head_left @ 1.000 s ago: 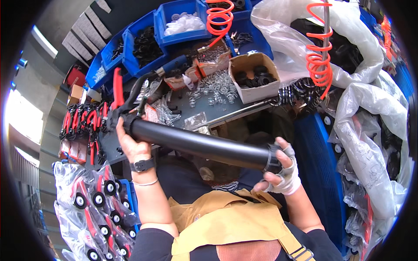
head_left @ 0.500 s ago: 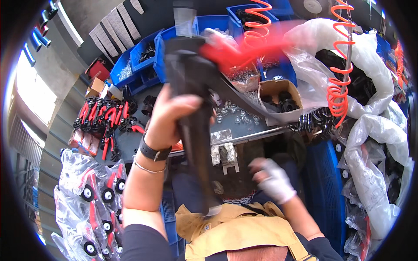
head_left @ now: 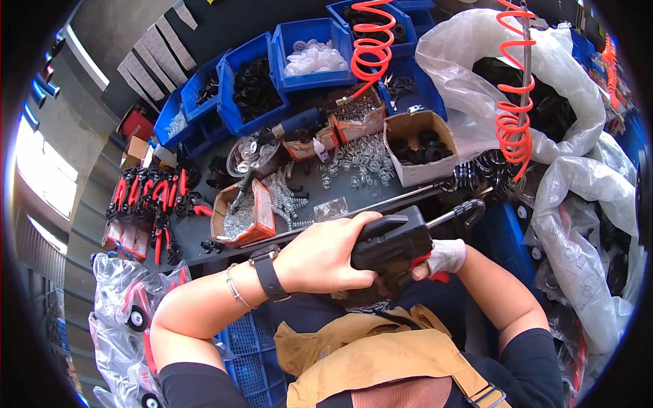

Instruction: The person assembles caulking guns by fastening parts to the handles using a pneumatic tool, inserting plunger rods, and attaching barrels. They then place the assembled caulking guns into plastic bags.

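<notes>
In front of my lap I hold a black plastic tool body (head_left: 393, 246) with a metal rod (head_left: 452, 213) sticking out to the right, its end bent into a hook. My left hand (head_left: 326, 255), wearing a watch and a bracelet, grips the left end of this body. My right hand (head_left: 442, 260), in a whitish glove, is closed at its lower right side on a red part (head_left: 441, 277). Most of the red part is hidden by the glove and the black body.
The bench holds a box of small springs (head_left: 235, 221), loose springs (head_left: 360, 163) and a box of black parts (head_left: 428, 146). Blue bins (head_left: 313, 83) line the back. Orange coiled hoses (head_left: 513, 129) hang down. Red-handled parts (head_left: 153, 190) lie left; a large plastic bag (head_left: 578, 224) stands right.
The black tool body, earlier raised upright and blurred in my left hand with red above it, is now down near my lap. My right hand, earlier apart, now grips it too.
</notes>
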`<state>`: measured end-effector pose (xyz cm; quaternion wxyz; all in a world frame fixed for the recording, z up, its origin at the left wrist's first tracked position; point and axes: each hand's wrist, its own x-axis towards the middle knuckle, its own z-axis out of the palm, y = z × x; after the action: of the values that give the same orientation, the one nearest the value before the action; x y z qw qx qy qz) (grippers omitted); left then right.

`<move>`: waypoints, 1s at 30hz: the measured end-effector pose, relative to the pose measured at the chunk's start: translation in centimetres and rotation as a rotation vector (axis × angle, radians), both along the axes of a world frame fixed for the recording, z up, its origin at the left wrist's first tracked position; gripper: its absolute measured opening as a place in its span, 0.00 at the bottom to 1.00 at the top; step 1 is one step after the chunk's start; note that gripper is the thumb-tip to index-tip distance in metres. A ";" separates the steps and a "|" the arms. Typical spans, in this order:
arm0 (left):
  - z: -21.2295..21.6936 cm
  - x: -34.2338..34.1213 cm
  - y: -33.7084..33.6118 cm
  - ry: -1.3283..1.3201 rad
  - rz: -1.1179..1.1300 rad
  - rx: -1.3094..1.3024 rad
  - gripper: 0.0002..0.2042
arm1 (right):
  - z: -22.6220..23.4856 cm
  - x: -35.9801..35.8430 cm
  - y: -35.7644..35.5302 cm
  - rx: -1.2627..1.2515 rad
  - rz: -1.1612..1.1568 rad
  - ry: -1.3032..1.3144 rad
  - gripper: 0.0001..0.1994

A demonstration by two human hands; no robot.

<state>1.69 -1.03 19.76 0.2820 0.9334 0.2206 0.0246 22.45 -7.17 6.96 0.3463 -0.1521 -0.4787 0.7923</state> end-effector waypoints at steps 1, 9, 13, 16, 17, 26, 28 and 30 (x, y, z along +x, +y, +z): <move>-0.1 0.0 0.1 0.008 -0.004 -0.026 0.35 | 0.4 0.0 -0.6 0.074 -0.077 -0.112 0.21; -1.9 -0.4 -0.3 0.046 0.097 -0.098 0.36 | 4.2 6.0 -0.4 -0.051 -0.628 -0.179 0.18; -3.0 1.8 -1.5 0.119 0.140 -0.179 0.36 | 5.1 3.2 -2.3 0.241 -0.804 -0.701 0.26; -3.8 2.7 -0.7 -0.155 0.172 -0.119 0.35 | 4.8 2.8 -2.5 0.627 -1.397 -0.726 0.21; -3.5 2.8 0.9 -0.288 0.214 -0.133 0.36 | 5.2 2.6 -3.1 0.908 -1.566 -0.918 0.21; 4.0 15.4 4.3 -0.994 -0.379 -0.913 0.24 | 3.1 5.2 -5.9 0.587 -1.717 -0.999 0.40; 4.1 18.2 6.9 -0.749 -0.225 -0.809 0.20 | -0.1 7.0 -8.2 0.622 -1.900 -1.008 0.41; 1.3 23.2 11.8 -0.480 -0.192 -0.379 0.11 | -1.5 5.3 -9.4 0.379 -1.817 -0.562 0.42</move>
<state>24.90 10.78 21.05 0.4960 0.8482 0.0595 0.1760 27.74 -16.57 5.50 0.7183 -0.5894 -0.3636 0.0671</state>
